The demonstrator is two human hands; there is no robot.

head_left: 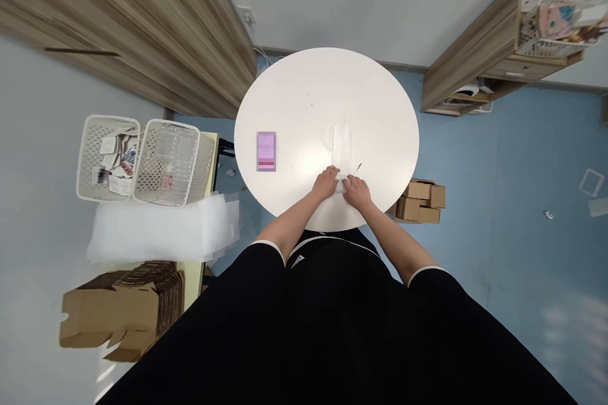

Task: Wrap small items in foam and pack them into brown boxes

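A strip of translucent white wrapping sheet (pixel 341 147) lies lengthwise on the round white table (pixel 285 101). Its near end forms a small whitish bundle (pixel 340 186); whatever is inside cannot be made out. My left hand (pixel 325 183) grips the bundle from the left, fingers curled over it. On the other side my right hand (pixel 356 192) holds it too, with bent fingers pressed to its edge. Both hands are close together near the table's front edge. A pinkish-purple blurred rectangle, perhaps a phone (pixel 266 151), rests apart from them on the left.
To the left, a side table bears two white baskets (pixel 109 193) (pixel 159 199) of small packets and clear packages, a stack of white foam sheets (pixel 152 231) and flattened cardboard boxes (pixel 114 310). Small cartons (pixel 420 201) sit right of the table. Wooden cabinets (pixel 190 31) flank it.
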